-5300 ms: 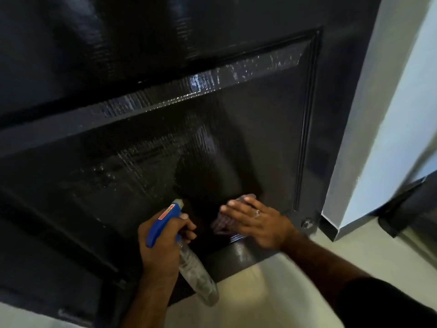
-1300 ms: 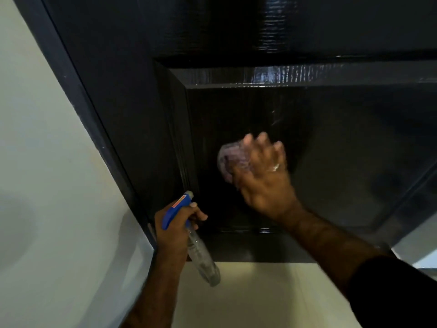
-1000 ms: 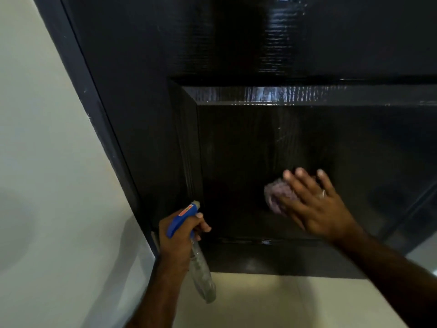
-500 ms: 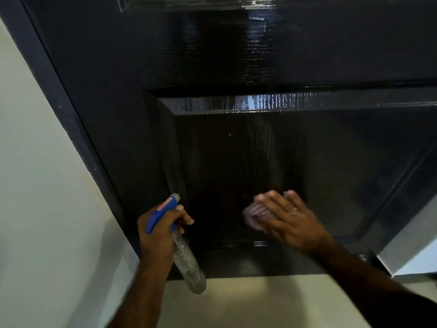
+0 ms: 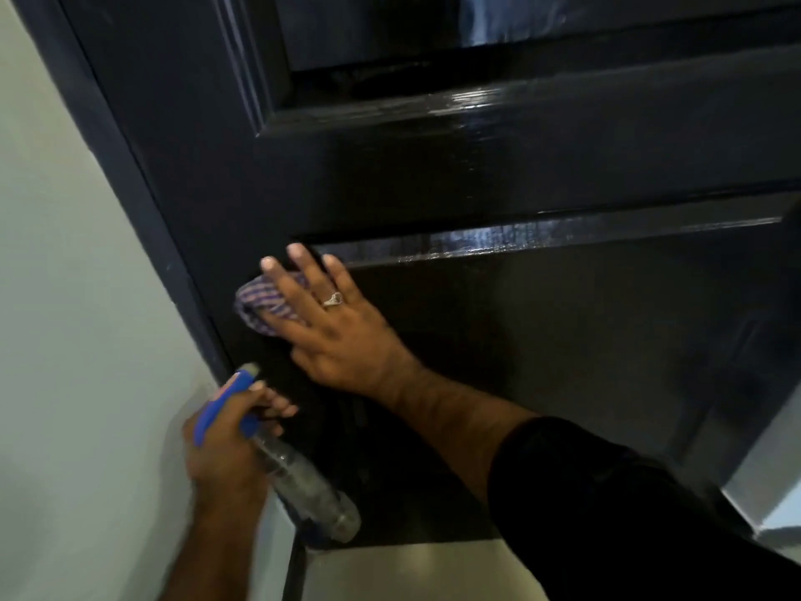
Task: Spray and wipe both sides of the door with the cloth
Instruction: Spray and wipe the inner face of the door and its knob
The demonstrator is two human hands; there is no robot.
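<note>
Black glossy door [image 5: 477,167] fills the view, wet sheen seen on its panel edges. Right hand [image 5: 333,331], fingers flat, is pressed on striped cloth [image 5: 264,305] against door's lower-left panel corner. Spray bottle [image 5: 281,461] is gripped by left hand [image 5: 225,448] below cloth.

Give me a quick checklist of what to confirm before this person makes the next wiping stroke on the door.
1. Cloth pressed flat to the door under the right hand: ok.
2. Left hand grips the spray bottle: ok.
3. Nozzle aimed at the door: cannot tell.
4. Liquid left in the bottle: cannot tell.
5. Lower panel fully wiped: cannot tell; only its top ledge shines.
6. Door's other side done: cannot tell.
</note>
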